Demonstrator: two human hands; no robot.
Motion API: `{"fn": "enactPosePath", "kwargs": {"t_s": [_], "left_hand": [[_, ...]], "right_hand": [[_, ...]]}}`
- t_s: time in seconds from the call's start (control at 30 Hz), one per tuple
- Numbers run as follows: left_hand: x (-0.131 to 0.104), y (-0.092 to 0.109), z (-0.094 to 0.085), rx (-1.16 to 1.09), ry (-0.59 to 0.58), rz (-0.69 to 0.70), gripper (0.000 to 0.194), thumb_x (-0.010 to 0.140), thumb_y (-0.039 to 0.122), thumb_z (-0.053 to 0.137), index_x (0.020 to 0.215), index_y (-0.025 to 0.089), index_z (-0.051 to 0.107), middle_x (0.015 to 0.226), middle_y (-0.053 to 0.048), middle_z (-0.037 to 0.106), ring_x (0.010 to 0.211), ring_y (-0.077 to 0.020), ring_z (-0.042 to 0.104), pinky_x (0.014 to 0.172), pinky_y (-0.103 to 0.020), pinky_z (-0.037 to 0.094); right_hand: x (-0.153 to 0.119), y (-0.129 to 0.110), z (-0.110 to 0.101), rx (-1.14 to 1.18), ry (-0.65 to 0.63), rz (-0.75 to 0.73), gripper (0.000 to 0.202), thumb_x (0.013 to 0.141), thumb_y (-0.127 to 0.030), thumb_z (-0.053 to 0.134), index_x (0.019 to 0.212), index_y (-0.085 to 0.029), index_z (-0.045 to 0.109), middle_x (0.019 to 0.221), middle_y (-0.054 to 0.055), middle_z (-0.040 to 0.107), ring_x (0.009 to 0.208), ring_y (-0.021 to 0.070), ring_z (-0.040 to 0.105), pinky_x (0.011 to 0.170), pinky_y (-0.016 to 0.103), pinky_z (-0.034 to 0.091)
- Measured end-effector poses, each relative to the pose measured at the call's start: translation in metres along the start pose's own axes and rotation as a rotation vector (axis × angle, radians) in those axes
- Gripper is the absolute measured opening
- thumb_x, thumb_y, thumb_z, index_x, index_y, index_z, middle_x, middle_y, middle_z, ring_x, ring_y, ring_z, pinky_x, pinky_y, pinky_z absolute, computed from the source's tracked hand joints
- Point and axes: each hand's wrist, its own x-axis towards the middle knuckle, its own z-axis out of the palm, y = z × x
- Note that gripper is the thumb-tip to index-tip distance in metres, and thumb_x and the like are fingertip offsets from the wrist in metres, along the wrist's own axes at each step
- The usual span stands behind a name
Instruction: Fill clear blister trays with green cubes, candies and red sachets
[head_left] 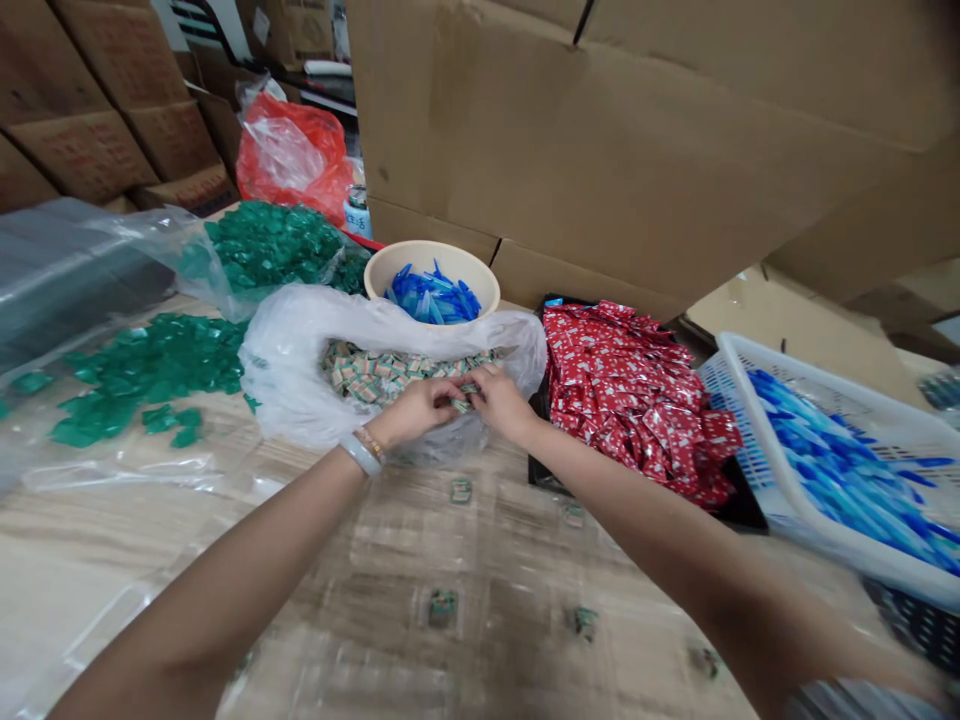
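Both my hands meet over the front edge of a white plastic bag [281, 350] full of small striped packets [382, 370]. My left hand [424, 408], with bracelets at the wrist, has its fingers closed on a few of these small packets. Close against it, my right hand [499, 400] pinches the same little bunch. What each finger grips is partly hidden. On the table in front lie clear plastic pouches [405, 540], blurred, with small packets on them, such as one packet [460, 490] just below my hands and another packet [442, 606] nearer me.
Green packets [165, 365] lie at left, with more green packets [277, 245] behind. A cream bowl [382, 268] holds blue pieces. At right are red patterned sachets [622, 390] in a black tray and a white basket [780, 470] of blue sticks. A cardboard wall [600, 150] stands behind.
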Motion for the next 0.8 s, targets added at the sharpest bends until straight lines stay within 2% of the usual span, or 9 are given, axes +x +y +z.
{"fn": "enactPosePath", "kwargs": {"t_s": [0.27, 0.37, 0.47, 0.57, 0.7, 0.8], "left_hand": [[0.000, -0.003, 0.001, -0.033, -0.056, 0.049, 0.017, 0.067, 0.020, 0.055, 0.081, 0.014, 0.063, 0.101, -0.008, 0.064, 0.090, -0.0165, 0.058, 0.081, -0.027, 0.043], [0.000, -0.004, -0.007, 0.014, 0.033, 0.028, 0.018, 0.066, 0.019, 0.054, 0.081, 0.014, 0.063, 0.107, -0.009, 0.061, 0.097, -0.0179, 0.055, 0.084, -0.028, 0.042], [0.000, -0.004, -0.021, 0.125, 0.122, -0.067, 0.023, 0.067, 0.019, 0.052, 0.086, 0.012, 0.063, 0.091, -0.008, 0.064, 0.080, -0.0177, 0.058, 0.074, -0.028, 0.044], [0.000, -0.002, -0.030, 0.222, 0.086, -0.139, 0.024, 0.068, 0.020, 0.050, 0.086, 0.011, 0.063, 0.072, -0.004, 0.063, 0.064, -0.0159, 0.055, 0.062, -0.026, 0.043], [0.001, -0.002, -0.028, 0.255, 0.072, -0.128, 0.025, 0.068, 0.019, 0.048, 0.086, 0.012, 0.065, 0.067, -0.002, 0.062, 0.060, -0.0139, 0.052, 0.056, -0.024, 0.039], [0.000, -0.005, -0.024, 0.287, 0.087, -0.128, 0.027, 0.069, 0.018, 0.048, 0.088, 0.013, 0.065, 0.066, -0.002, 0.062, 0.059, -0.0139, 0.052, 0.056, -0.024, 0.038]], "right_hand": [[-0.002, -0.001, 0.005, -0.006, 0.025, 0.037, 0.026, 0.070, -0.004, 0.042, 0.090, -0.013, 0.056, 0.090, 0.007, 0.051, 0.085, 0.0154, 0.046, 0.077, 0.027, 0.039], [0.001, 0.006, -0.001, 0.003, 0.049, 0.061, 0.020, 0.071, -0.007, 0.045, 0.084, -0.014, 0.058, 0.087, 0.006, 0.052, 0.082, 0.0149, 0.048, 0.075, 0.026, 0.039], [0.013, 0.016, -0.010, 0.098, 0.048, 0.173, 0.012, 0.069, -0.014, 0.054, 0.079, -0.014, 0.060, 0.077, 0.003, 0.054, 0.070, 0.0122, 0.048, 0.067, 0.024, 0.039], [0.031, 0.018, -0.013, 0.209, -0.088, 0.227, 0.013, 0.067, -0.016, 0.057, 0.080, -0.013, 0.060, 0.068, 0.000, 0.055, 0.062, 0.0103, 0.048, 0.061, 0.022, 0.039], [0.051, 0.009, -0.009, 0.020, -0.238, 0.103, 0.016, 0.067, -0.010, 0.053, 0.079, -0.014, 0.062, 0.070, 0.001, 0.059, 0.066, 0.0126, 0.051, 0.065, 0.024, 0.039], [0.055, 0.001, -0.009, -0.151, -0.277, -0.057, 0.026, 0.067, -0.006, 0.050, 0.088, -0.016, 0.063, 0.084, 0.004, 0.062, 0.080, 0.0166, 0.054, 0.073, 0.026, 0.039]]}}
